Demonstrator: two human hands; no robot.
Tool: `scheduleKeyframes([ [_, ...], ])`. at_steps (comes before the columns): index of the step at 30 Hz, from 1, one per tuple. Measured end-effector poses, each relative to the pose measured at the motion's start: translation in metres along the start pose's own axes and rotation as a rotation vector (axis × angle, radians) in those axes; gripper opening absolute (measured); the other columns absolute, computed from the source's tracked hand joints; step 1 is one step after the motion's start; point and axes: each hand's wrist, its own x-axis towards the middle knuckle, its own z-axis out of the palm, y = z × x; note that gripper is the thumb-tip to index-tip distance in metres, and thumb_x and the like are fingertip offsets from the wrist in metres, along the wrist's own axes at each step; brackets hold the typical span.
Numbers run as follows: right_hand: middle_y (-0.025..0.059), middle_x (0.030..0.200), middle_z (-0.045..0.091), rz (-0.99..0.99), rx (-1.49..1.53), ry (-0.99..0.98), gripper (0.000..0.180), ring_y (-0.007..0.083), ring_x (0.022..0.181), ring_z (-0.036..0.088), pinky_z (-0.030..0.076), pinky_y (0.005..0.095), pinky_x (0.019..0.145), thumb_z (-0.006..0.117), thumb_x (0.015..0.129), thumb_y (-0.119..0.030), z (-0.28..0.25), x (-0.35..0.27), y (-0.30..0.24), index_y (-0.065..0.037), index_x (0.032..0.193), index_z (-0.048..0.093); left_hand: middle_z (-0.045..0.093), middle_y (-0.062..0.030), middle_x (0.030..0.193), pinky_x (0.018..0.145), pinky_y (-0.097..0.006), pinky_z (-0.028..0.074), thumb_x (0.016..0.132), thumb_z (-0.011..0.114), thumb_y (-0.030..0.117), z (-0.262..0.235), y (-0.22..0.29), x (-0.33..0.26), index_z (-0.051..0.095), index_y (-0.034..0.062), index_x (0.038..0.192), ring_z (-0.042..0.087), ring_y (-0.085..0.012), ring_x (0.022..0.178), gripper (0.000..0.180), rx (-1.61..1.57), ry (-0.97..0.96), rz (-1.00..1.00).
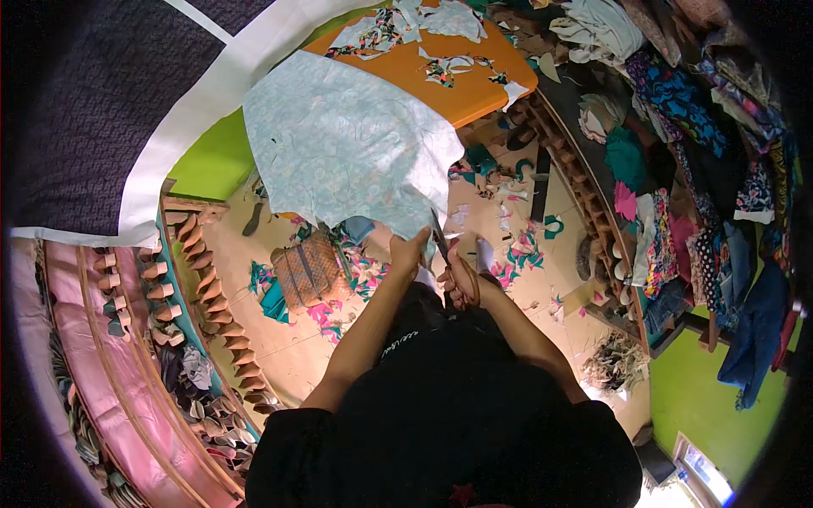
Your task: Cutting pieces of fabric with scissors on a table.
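Observation:
A large sheet of pale blue-white patterned fabric (pixel 339 144) lies partly on the orange table and hangs down toward me. My left hand (pixel 410 256) pinches its near edge. In my right hand (pixel 460 278) is a pair of scissors (pixel 439 235), its dark blades pointing up and away from me along the fabric's right near edge. The fingers of the right hand wrap round the scissor handles. The two hands are close together in front of my body. Whether the blades are parted cannot be made out.
The orange table (pixel 474 93) carries cloth scraps. Below, a brown checked bag (pixel 309 271) stands among colourful offcuts on the tiled floor (pixel 542 339). Racks of wooden shoe forms (pixel 224 317) stand at left and right. Heaped clothes and fabrics (pixel 677 229) fill the right side.

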Motion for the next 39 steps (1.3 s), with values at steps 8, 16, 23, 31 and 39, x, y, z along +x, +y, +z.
scheduleKeyframes([
  [8,-0.0021,0.051,0.030,-0.010,0.144,-0.087,0.074,0.0081,0.035,0.024,0.027,0.0244,0.036,0.024,0.063,-0.077,0.005,-0.004,-0.011,-0.006,0.076,0.042,0.047,-0.0049,0.053,0.026,-0.025,0.028,0.065,0.067,0.013,-0.005,-0.007,-0.003,0.046,-0.0026,0.067,0.041,-0.0127,0.033,0.027,0.053,0.055,-0.030],
  [16,-0.0024,0.051,0.029,0.016,0.027,0.002,0.074,0.0084,0.036,0.024,0.027,0.0239,0.036,0.024,0.064,-0.076,0.012,0.008,-0.011,-0.005,0.076,0.041,0.047,-0.0049,0.053,0.028,-0.024,0.030,0.062,0.070,0.019,-0.010,-0.026,-0.002,0.046,-0.0031,0.063,0.041,-0.0116,0.035,0.032,0.102,0.155,0.132],
  [23,-0.0041,0.048,0.025,0.008,0.190,-0.106,0.072,0.0076,0.034,0.020,0.023,0.0227,0.034,0.022,0.063,-0.076,0.009,0.016,-0.006,-0.007,0.073,0.041,0.050,-0.0063,0.054,0.030,-0.025,0.032,0.064,0.068,0.014,0.001,0.004,-0.020,0.049,-0.0023,0.065,0.042,-0.0124,0.034,0.025,0.095,0.131,0.039],
  [31,-0.0059,0.049,0.027,-0.047,0.280,-0.189,0.076,0.0070,0.035,0.022,0.022,0.0228,0.035,0.021,0.059,-0.080,0.010,0.021,0.001,-0.008,0.074,0.041,0.051,-0.0059,0.060,0.030,-0.025,0.033,0.067,0.065,0.010,0.002,-0.001,-0.014,0.048,-0.0024,0.073,0.046,-0.0131,0.041,0.022,-0.013,0.107,-0.040],
  [39,-0.0050,0.051,0.028,-0.086,0.289,-0.206,0.087,0.0074,0.037,0.024,0.025,0.0247,0.038,0.023,0.049,-0.084,0.008,0.012,-0.002,-0.005,0.079,0.042,0.052,-0.0069,0.069,0.036,-0.023,0.037,0.068,0.063,0.006,0.012,0.007,-0.021,0.044,-0.0046,0.083,0.050,-0.0137,0.051,0.027,-0.147,0.121,0.024],
])
